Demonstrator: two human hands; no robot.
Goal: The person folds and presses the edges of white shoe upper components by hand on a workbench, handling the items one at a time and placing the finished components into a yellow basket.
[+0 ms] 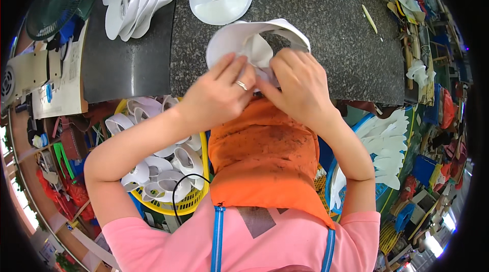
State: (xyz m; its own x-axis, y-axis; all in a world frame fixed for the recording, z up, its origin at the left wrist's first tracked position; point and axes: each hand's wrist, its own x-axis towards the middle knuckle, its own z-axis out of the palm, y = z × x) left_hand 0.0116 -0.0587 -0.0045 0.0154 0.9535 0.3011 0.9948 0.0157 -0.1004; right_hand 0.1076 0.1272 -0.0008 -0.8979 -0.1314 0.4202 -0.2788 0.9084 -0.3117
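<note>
Bright light, pale glare streak on the dark tabletop [125,68], strong fisheye curvature toward the edges.

You are in a workshop, one that works in batches: identical white visors [140,4] stand stacked on the dark worktop [127,71], more curved white pieces [168,183] fill a yellow plastic basket [205,155], and flat scalloped cutouts [389,142] heap up in a blue basket [381,189] to your right. Your smudged orange apron [262,160] and the caged fan [55,3] fit; the clutter [428,170] along the warped right edge is probably stored supplies
</note>
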